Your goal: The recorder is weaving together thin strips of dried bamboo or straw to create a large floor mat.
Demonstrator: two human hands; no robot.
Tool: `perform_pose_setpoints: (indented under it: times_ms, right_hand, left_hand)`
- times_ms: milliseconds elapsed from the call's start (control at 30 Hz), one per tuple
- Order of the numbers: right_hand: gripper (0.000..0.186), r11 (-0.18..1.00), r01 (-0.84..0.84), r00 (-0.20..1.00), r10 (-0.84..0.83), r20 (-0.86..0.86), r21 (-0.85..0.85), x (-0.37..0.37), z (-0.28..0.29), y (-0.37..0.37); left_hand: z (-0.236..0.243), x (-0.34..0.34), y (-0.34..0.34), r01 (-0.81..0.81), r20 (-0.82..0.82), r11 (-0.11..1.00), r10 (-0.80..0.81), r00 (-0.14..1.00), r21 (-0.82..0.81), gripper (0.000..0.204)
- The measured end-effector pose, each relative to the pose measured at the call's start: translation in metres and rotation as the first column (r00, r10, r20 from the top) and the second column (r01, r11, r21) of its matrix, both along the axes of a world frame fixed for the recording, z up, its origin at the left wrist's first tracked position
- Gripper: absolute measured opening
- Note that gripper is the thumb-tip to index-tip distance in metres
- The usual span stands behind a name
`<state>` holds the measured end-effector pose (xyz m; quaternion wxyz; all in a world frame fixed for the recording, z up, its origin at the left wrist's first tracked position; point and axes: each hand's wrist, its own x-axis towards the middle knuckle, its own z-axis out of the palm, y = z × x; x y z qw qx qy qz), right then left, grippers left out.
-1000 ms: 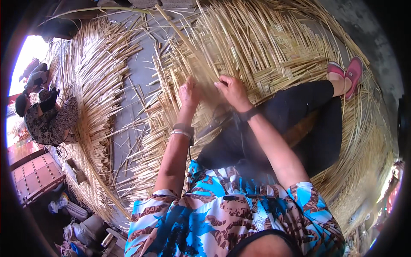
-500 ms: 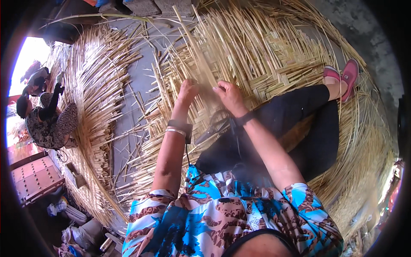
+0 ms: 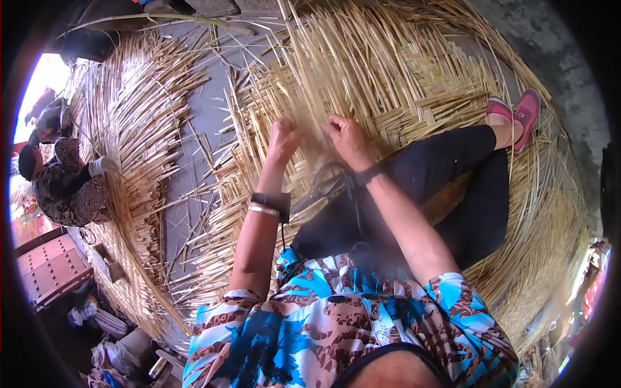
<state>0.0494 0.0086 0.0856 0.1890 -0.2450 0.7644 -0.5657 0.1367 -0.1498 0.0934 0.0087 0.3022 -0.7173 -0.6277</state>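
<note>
A large mat of split straw-coloured reeds (image 3: 414, 129) spreads before me, plaited in a zigzag near my leg, with long loose ends fanning away. Over it my left hand (image 3: 283, 140) is closed in a fist around reed strips. Level with it, a short gap to the right, my right hand (image 3: 348, 140) pinches a reed strip (image 3: 315, 87) between thumb and fingers. Blur and haze between the hands hide where the strips cross. A dark pair of scissors (image 3: 321, 183) appears to lie below the hands, by my dark trousers.
My outstretched leg with a pink shoe (image 3: 528, 115) rests across the mat's right side. Left of a grey floor strip (image 3: 187, 223) lies a second reed mat (image 3: 139, 110), with a co-worker (image 3: 68, 178) crouched at its edge. A pink studded chest (image 3: 55, 265) stands lower left.
Both hands remain over the same part of the mat, and the long strips between them have shifted. The co-worker's arm at the left has swung down toward the other mat.
</note>
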Motion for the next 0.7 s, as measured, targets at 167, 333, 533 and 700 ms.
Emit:
perform_pose_setpoints:
  times_ms: [167, 333, 533, 700]
  right_hand:
    - [0.024, 0.980, -0.065, 0.996, 0.074, -0.043, 0.186, -0.002, -0.007, -0.007]
    - [0.025, 0.987, -0.151, 0.985, 0.146, -0.091, -0.056, 0.003, -0.013, -0.008]
    - [0.024, 0.998, -0.036, 0.998, 0.038, 0.041, -0.056, 0.001, -0.015, -0.009]
    - [0.019, 0.999, 0.020, 0.999, -0.021, -0.047, -0.027, -0.004, -0.025, -0.006]
  left_hand:
    - [0.021, 0.020, 0.016, 0.144, -0.188, 0.934, -0.214, 0.958, -0.328, 0.021]
    - [0.043, 0.017, 0.022, 0.118, -0.243, 0.880, -0.253, 0.937, -0.461, 0.022]
    - [0.047, 0.019, 0.033, 0.103, -0.287, 0.975, -0.158, 0.945, -0.198, 0.055]
    - [0.050, 0.000, 0.032, 0.021, -0.316, 0.997, 0.005, 0.949, 0.079, 0.061]
